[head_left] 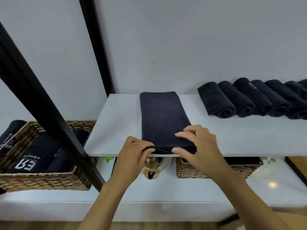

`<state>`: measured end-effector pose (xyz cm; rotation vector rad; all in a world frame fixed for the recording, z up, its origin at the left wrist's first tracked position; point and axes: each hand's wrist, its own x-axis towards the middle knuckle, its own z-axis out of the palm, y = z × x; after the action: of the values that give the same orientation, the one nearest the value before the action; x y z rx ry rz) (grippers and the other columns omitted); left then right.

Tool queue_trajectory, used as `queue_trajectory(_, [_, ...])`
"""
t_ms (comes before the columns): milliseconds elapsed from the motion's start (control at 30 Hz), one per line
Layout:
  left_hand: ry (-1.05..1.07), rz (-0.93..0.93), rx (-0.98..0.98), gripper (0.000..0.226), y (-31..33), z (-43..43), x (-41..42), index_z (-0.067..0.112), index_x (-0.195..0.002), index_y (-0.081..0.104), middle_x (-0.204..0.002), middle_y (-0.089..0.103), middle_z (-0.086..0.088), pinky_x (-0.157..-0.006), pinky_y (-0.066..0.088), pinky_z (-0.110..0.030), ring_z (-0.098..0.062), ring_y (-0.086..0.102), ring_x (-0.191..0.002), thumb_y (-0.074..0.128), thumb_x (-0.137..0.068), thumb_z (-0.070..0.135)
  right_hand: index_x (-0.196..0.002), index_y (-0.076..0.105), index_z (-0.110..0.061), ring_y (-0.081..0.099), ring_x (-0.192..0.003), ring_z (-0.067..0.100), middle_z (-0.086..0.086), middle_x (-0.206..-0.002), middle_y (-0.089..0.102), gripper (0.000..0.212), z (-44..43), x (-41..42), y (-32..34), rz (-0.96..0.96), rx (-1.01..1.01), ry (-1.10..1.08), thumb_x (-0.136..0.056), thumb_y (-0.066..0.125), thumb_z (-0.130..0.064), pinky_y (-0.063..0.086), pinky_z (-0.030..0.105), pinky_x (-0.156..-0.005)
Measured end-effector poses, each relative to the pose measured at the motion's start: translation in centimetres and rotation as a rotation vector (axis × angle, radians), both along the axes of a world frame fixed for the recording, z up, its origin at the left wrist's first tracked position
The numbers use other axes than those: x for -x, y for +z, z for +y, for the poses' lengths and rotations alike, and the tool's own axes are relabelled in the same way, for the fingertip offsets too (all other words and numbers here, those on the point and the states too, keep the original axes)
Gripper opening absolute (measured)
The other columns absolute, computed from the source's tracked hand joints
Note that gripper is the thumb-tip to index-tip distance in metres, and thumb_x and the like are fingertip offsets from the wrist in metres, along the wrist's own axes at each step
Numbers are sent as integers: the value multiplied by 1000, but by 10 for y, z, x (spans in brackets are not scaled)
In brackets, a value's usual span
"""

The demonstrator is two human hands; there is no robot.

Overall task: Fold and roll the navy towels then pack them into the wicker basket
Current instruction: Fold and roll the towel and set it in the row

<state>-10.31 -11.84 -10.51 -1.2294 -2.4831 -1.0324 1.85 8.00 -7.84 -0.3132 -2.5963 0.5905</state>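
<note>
head view, single frame.

- landmark: white shelf (116,123), flat board against a pale wall.
- folded navy towel (163,120) lies on the white shelf as a long narrow strip. its far end is near the wall and its near end is at the shelf's front edge, where the cloth is bunched.
- left hand (134,151): at the shelf's front edge, thumb and fingers pinching the near left corner of the folded navy towel.
- right hand (197,143): at the near right corner of the same end, fingers curved over the top of the cloth, thumb at the front edge, gripping it. the two hands are apart, with the towel's width between them.
- rolled towels (249,100): a row of navy rolls touching side by side on the right part of the shelf, well apart from the folded strip. the row runs out of frame to the right.
- wicker basket (41,180): left of the shelf and lower, holding navy towels with white lettering.
- second wicker basket (216,170): under the shelf, below the right hand. its contents are not readable.
- gold object (150,170): under the shelf's front edge, between the two hands. cannot tell what it is.
- black frame post (41,100): slants across the view left of the shelf, in front of the wicker basket.
</note>
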Motion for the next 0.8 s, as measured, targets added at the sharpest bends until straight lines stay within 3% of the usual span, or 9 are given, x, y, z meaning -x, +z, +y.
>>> queue_trajectory(67, [-20,-44,16,13,9,6,3,25,-102,72,-83,53,33,-71,38,-14,-6,47,-92,61,-95,23,-134,51,-33,48,-122,12,-9,-133,51,74,-12,7,-17,-116,-312,105,-70,68,-66,38,35,-98])
queue_trajectory(100, [-23,-65,33,14,14,9,5,25,-103,71,-81,50,35,-71,37,-14,-8,48,-90,59,-96,24,-135,52,-29,53,-120,17,-5,-131,56,79,-13,12,-24,-135,-405,111,-66,76,-60,42,39,-96])
queue_trajectory(200, [5,-180,77,12,26,10,12,30,-101,70,-81,53,28,-69,37,-10,-5,51,-80,60,-95,29,-120,63,-27,65,-97,18,-7,-112,67,62,0,21,-25,-168,-463,139,-65,87,-42,50,37,-83])
queue_trajectory(333, [-27,-375,24,11,29,5,17,29,-93,70,-84,67,20,-64,50,-15,-6,64,-68,63,-94,21,-121,63,-30,58,-103,12,-13,-115,65,32,27,17,-13,-224,-311,270,-90,66,-36,45,32,-91])
queue_trajectory(467, [-37,-663,-176,12,31,0,16,16,-95,72,-87,72,-1,-68,61,-35,-21,72,-68,64,-92,9,-121,64,-31,60,-99,4,-16,-113,66,27,38,16,0,-228,-85,282,-95,61,-24,47,24,-90])
queue_trajectory(533, [-49,-684,-191,17,33,0,16,22,-96,73,-85,72,3,-72,59,-26,-18,71,-73,74,-84,10,-119,62,-33,65,-91,2,-16,-106,68,29,43,19,10,-273,168,261,-95,62,-19,50,17,-84])
queue_trajectory(600, [-9,-588,-100,29,30,4,16,31,-99,71,-83,71,10,-74,54,-17,-11,68,-76,81,-77,14,-112,62,-33,66,-87,1,-12,-96,72,27,50,26,18,-301,345,254,-93,63,-13,51,16,-80])
queue_trajectory(700, [62,-493,-100,14,30,14,22,26,-93,73,-78,71,13,-67,48,-13,-3,64,-72,74,-84,16,-103,67,-32,66,-91,-1,-9,-96,73,23,60,39,25,-359,440,250,-90,68,-12,48,18,-87])
queue_trajectory(800, [106,-645,-141,9,32,22,30,20,-85,73,-71,70,10,-61,46,-17,0,58,-58,66,-91,20,-99,69,-30,66,-89,4,-10,-93,71,18,69,49,21,-382,411,214,-87,71,-17,51,25,-87])
